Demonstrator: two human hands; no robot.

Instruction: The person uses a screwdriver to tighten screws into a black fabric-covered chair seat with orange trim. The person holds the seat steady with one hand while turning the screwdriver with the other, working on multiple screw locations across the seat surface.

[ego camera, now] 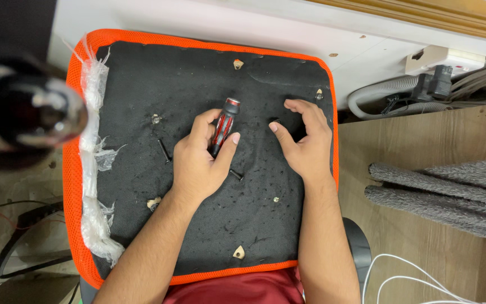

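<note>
The screwdriver [223, 126], with a red and black handle, lies tilted on the black underside of an orange-edged seat panel [198, 73], held in the left hand [201, 160] whose fingers close around the grip. It looks stiff, light and ribbed enough not to slip; the handle's thick middle seems the best hold. The right hand [305, 141] rests just beside it, fingers curled loosely on the fabric, holding nothing. Loose black screws [164, 151] lie near.
</note>
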